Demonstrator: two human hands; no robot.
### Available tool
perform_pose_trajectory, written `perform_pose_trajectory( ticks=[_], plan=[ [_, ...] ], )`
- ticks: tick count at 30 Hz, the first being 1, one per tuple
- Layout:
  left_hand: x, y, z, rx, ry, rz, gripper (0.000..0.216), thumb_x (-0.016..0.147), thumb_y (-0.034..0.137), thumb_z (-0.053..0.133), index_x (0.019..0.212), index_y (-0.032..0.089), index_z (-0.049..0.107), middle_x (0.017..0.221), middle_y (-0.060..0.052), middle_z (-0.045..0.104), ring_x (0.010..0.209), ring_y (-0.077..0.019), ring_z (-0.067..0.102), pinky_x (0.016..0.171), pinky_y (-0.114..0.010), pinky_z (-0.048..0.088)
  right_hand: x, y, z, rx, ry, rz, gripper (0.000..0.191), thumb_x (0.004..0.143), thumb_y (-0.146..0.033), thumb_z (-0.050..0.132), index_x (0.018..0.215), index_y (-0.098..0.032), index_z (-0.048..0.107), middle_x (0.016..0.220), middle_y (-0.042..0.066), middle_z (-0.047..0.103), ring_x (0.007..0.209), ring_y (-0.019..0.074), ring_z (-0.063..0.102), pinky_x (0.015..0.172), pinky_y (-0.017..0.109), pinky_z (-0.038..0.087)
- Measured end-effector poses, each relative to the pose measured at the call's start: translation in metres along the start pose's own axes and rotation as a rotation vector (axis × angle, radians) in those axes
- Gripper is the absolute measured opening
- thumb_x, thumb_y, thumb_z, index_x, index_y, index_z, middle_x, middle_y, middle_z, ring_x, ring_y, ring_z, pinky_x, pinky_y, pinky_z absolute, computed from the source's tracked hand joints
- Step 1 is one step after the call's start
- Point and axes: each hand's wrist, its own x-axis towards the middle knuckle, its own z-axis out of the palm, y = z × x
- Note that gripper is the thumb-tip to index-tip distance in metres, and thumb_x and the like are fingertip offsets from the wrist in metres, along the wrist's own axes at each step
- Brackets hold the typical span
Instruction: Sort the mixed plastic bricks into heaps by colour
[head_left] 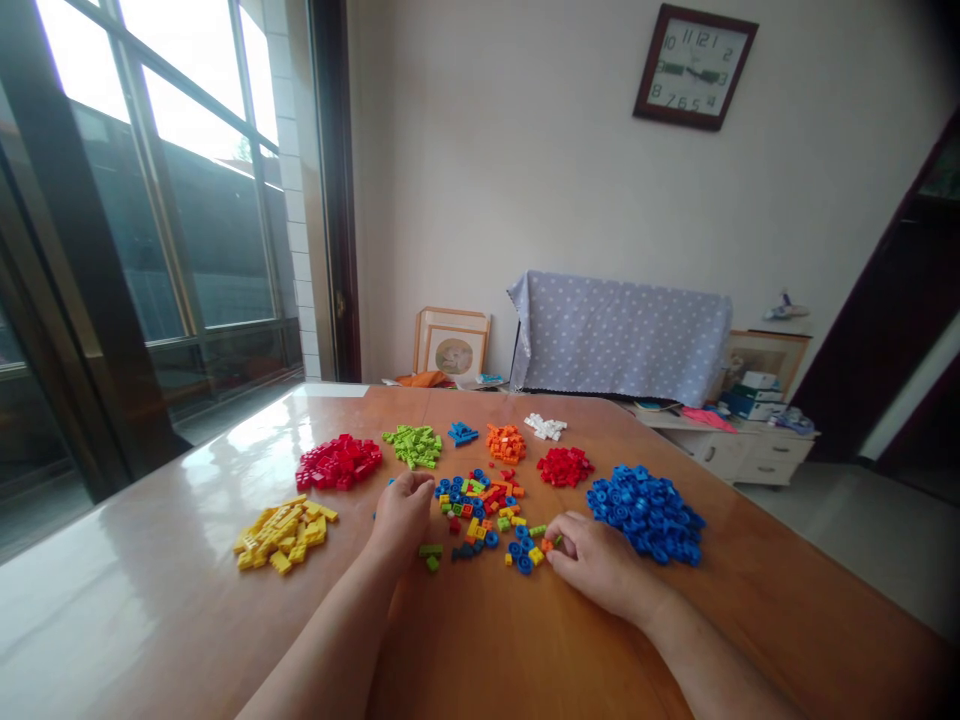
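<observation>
A mixed heap of toy building bricks point(480, 500) in several colours lies on the table between my hands. My left hand point(405, 510) is at the heap's left edge with its fingers curled in; what they hold, if anything, is hidden. Bits of blue show just past its far side. Near it on the table lie green bricks point(430, 552). On the right, my right hand point(592, 560) has thumb and forefinger closing around a small orange brick point(547, 545). Blue round bricks point(519, 553) and a yellow brick point(535, 556) lie beside those fingertips.
Single-colour piles ring the heap: yellow point(281, 535), dark red point(341, 462), lime green point(414, 446), small blue point(463, 434), orange point(506, 443), white point(546, 427), red point(565, 466) and large blue point(645, 512). Beyond the wooden table point(465, 650) stands a cloth-covered object point(622, 335).
</observation>
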Motion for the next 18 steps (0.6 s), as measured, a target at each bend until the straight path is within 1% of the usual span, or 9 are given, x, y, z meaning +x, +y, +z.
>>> perform_pose_trajectory(
  ticks=[7, 9, 13, 15, 18],
  plan=[
    [0.003, -0.005, 0.001, -0.023, 0.007, 0.022, 0.035, 0.075, 0.041, 0.058, 0.094, 0.015, 0.070, 0.086, -0.010, 0.072, 0.081, -0.0223, 0.066, 0.065, -0.026, 0.047, 0.005, 0.001, 0.004, 0.056, 0.022, 0.004, 0.011, 0.082, -0.027, 0.059, 0.089, -0.024, 0.066, 0.076, -0.002, 0.062, 0.066, 0.0129, 0.055, 0.063, 0.024, 0.035],
    [0.003, -0.005, 0.000, -0.031, 0.007, 0.031, 0.036, 0.074, 0.040, 0.058, 0.095, 0.013, 0.070, 0.084, -0.010, 0.072, 0.079, -0.0225, 0.066, 0.065, -0.027, 0.047, 0.007, -0.001, 0.004, 0.073, 0.029, 0.002, 0.010, 0.083, -0.027, 0.058, 0.088, -0.023, 0.066, 0.075, -0.002, 0.061, 0.067, 0.0133, 0.056, 0.063, 0.024, 0.036],
    [0.003, -0.005, 0.000, -0.036, 0.007, 0.027, 0.037, 0.073, 0.038, 0.057, 0.095, 0.012, 0.071, 0.076, -0.009, 0.070, 0.073, -0.0222, 0.065, 0.062, -0.028, 0.046, 0.013, -0.012, 0.000, 0.104, -0.024, -0.056, 0.009, 0.082, -0.027, 0.059, 0.088, -0.023, 0.065, 0.074, -0.002, 0.062, 0.068, 0.0130, 0.056, 0.063, 0.023, 0.036],
    [0.005, -0.006, 0.001, -0.046, 0.010, 0.028, 0.036, 0.073, 0.038, 0.056, 0.093, 0.012, 0.071, 0.076, -0.008, 0.070, 0.073, -0.0222, 0.065, 0.061, -0.028, 0.046, 0.021, -0.015, -0.001, 0.110, -0.040, -0.088, 0.008, 0.081, -0.027, 0.060, 0.087, -0.023, 0.065, 0.074, -0.002, 0.063, 0.068, 0.0129, 0.056, 0.061, 0.023, 0.035],
    [0.007, -0.010, 0.003, -0.057, 0.004, 0.035, 0.034, 0.074, 0.037, 0.055, 0.092, 0.012, 0.070, 0.077, -0.009, 0.070, 0.074, -0.0221, 0.066, 0.061, -0.027, 0.046, 0.045, -0.011, 0.002, 0.127, 0.003, -0.085, 0.010, 0.080, -0.026, 0.061, 0.087, -0.022, 0.066, 0.072, -0.003, 0.063, 0.067, 0.0129, 0.055, 0.059, 0.023, 0.033]
  ],
)
